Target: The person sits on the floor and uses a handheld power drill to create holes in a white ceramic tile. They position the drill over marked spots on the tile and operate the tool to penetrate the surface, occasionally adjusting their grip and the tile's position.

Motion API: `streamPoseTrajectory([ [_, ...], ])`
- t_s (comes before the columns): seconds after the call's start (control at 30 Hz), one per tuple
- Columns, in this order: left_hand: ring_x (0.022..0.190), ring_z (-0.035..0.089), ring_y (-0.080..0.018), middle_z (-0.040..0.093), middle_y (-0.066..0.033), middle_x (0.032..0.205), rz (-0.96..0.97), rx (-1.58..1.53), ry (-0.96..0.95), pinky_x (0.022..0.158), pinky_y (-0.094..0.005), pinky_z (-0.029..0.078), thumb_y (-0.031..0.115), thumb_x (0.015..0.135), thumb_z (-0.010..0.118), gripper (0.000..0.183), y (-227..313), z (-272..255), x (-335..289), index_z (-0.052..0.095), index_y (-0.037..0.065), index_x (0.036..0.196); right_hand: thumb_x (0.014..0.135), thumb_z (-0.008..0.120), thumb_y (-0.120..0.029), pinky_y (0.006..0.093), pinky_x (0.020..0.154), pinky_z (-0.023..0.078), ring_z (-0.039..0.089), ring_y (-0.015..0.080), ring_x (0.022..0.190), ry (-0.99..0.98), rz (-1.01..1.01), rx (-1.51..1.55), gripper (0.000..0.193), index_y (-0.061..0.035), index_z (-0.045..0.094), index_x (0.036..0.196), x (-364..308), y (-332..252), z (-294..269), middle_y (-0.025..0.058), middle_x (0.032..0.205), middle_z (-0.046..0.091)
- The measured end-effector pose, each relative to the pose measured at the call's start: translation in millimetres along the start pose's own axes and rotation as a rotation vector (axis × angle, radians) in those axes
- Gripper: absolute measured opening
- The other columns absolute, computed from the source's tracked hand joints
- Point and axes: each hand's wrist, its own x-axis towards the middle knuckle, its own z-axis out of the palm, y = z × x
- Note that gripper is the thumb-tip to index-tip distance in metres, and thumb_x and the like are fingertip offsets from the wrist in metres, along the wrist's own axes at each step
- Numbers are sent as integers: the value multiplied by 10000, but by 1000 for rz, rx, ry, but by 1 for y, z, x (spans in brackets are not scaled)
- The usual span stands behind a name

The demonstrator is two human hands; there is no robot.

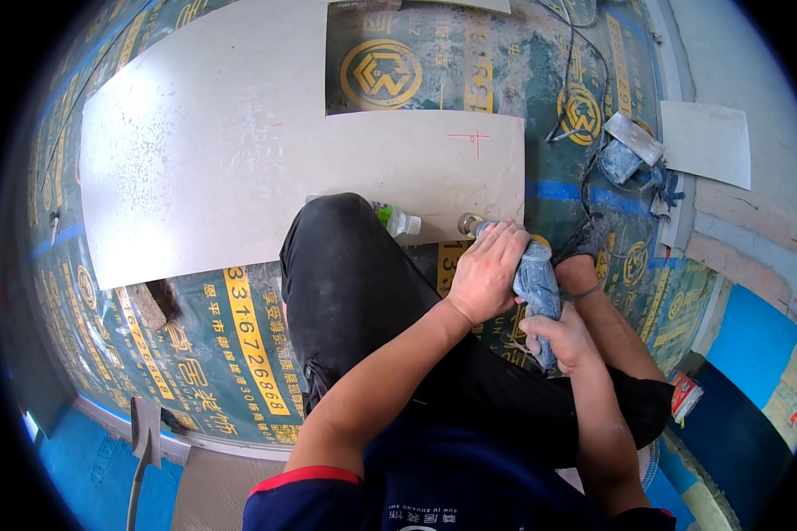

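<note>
Dusty blue casing on the power tool (pixel 537 281), which sits between the two hands, slanting from the right palm up and leftward past the left fingers. Left hand (pixel 493 270) is wrapped over the front of the tool, its back facing up; right hand (pixel 565 339), nearer the body, grasps the rear grip, thumb laid across it (trigger position hidden, cannot tell). Just ahead of the left hand, a round metal bit (pixel 469 224) is over the near edge of a large pale slab (pixel 239 133); contact between bit and slab cannot be made out. Left of the left hand, a clear bottle with a green label (pixel 403 221) lies on its side, partly covered by the bent left knee (pixel 341 239). Straight ahead of the left hand, on the slab, a thin red cross mark (pixel 477 137). Right of both hands, a shoe (pixel 584 239); farther ahead and right, a second dusty tool (pixel 627 157), near a small pale tile (pixel 707 143). Under it all, green sheeting (pixel 212 354) with yellow print. Well left of the hands, a brown block (pixel 153 303) beside the slab's near edge.
</note>
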Motion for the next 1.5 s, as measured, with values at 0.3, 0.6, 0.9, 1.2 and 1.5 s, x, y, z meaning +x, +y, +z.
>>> streamPoseTrajectory([
  [0.3, 1405, 543, -387, 598, -206, 1387, 5, 13, -1, 1212, -508, 417, 196, 629, 911, 867, 0, 0, -1, 507, 13, 1374, 855, 736, -112, 291, 533, 444, 561, 119, 566, -17, -14, 18, 355, 15, 669, 1179, 0, 2, -1, 32, 744, 620],
  [0.6, 1415, 540, -378, 603, -195, 1392, 9, 31, 4, 1215, -507, 414, 185, 631, 900, 861, 0, 3, -3, 508, 1, 1374, 856, 741, -115, 291, 533, 447, 566, 121, 568, -16, -20, 6, 364, 18, 668, 1187, 0, 6, -2, 35, 748, 625],
  [0.9, 1417, 540, -380, 606, -194, 1391, 7, 29, 16, 1216, -504, 413, 198, 643, 896, 843, -1, 4, -5, 516, 3, 1370, 854, 745, -116, 292, 535, 445, 565, 121, 566, -12, -16, -7, 377, 26, 666, 1195, 0, 8, -2, 35, 745, 629],
  [1.2, 1409, 548, -380, 611, -193, 1391, 11, 16, 32, 1214, -500, 415, 196, 636, 901, 845, -3, 5, -6, 522, 6, 1367, 860, 738, -102, 290, 528, 436, 556, 115, 558, -16, -17, -16, 365, 34, 671, 1192, 0, 7, 0, 34, 740, 621],
  [1.5, 1407, 551, -379, 609, -193, 1402, 11, 17, 43, 1217, -495, 411, 203, 637, 905, 850, -3, 6, -7, 519, 14, 1371, 864, 735, -99, 283, 524, 436, 554, 109, 556, -23, -23, -33, 367, 35, 674, 1200, 0, 8, -1, 27, 741, 619],
])
